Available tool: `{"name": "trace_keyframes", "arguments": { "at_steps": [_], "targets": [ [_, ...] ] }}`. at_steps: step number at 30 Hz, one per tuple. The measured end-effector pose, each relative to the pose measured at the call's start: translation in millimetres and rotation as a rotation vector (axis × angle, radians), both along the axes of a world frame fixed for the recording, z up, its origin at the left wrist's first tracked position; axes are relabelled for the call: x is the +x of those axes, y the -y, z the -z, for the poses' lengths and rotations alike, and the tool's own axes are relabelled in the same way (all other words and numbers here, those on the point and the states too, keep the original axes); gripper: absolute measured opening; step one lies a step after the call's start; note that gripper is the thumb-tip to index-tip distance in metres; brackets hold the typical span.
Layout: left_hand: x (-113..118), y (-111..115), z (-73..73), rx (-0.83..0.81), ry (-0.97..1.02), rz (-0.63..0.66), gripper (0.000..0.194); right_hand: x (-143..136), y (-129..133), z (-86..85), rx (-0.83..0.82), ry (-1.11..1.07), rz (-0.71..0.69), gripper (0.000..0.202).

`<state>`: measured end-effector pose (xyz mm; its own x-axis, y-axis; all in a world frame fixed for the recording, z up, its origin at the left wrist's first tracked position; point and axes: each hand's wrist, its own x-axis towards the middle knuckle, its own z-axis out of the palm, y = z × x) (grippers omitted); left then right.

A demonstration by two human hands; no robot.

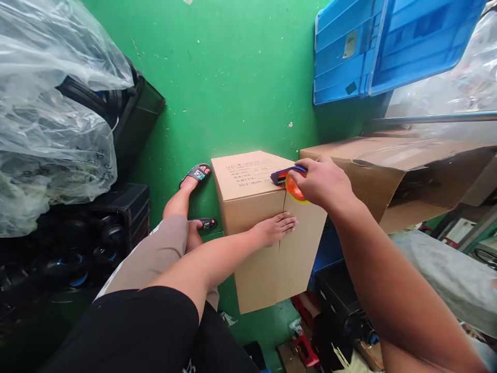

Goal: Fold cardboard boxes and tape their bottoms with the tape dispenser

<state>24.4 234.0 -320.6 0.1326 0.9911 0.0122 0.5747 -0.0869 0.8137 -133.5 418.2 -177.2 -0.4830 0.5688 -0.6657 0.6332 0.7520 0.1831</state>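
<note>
A closed cardboard box (256, 274) stands on the floor in front of me, with printed text on its far side face. My left hand (275, 229) lies flat on its top, fingers stretched across the seam between the two flaps. In my right hand (324, 178) is a tape dispenser (285, 175), dark blue with an orange and yellow hub. Its front end rests against the printed face near the edge where the seam ends. The fingers wrap round the dispenser and partly hide it.
Blue plastic crates (345, 57) stand at the upper right. Beside my box is another, opened cardboard box (361, 160). Black bins (135, 114) with plastic sheeting (58, 103) line the left. Red and black items (306, 352) lie at the bottom. The floor (233, 77) is green.
</note>
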Motion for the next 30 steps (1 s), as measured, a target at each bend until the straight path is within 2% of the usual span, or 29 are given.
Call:
{"name": "trace_keyframes", "arguments": {
  "at_steps": [4,11,14,18,21,25,28,30],
  "targets": [
    [-0.3,-1.2,-1.3,-0.015,-0.002,0.018,0.071,-3.3,-1.5,1.5,-0.022,-0.004,-0.056,0.048],
    [7.3,-0.1,3.4,0.061,0.056,-0.102,0.071,0.1,-1.5,-0.1,-0.022,-0.028,-0.091,0.049],
    [7.6,-1.4,3.9,0.026,0.078,-0.070,0.074,0.8,-6.1,1.0,-0.055,-0.032,-0.101,0.051],
    [6.1,-3.2,2.4,-0.008,0.031,-0.009,0.070,-9.3,-14.3,4.9,-0.066,0.042,-0.110,0.043],
    [8.9,-3.0,2.7,0.050,0.000,-0.054,0.068,-23.4,-27.5,21.2,-0.115,0.094,-0.111,0.033],
    [15.7,-3.9,4.5,0.087,0.017,-0.116,0.068,-40.6,-54.3,62.9,-0.184,0.154,-0.130,0.031],
    [17.9,-6.6,3.5,0.047,0.018,-0.069,0.069,-46.3,-69.7,88.1,-0.214,0.160,-0.147,0.036],
    [17.4,-8.6,1.4,0.012,0.039,-0.046,0.070,-46.8,-74.0,93.1,-0.208,0.141,-0.127,0.034]
  ]
}}
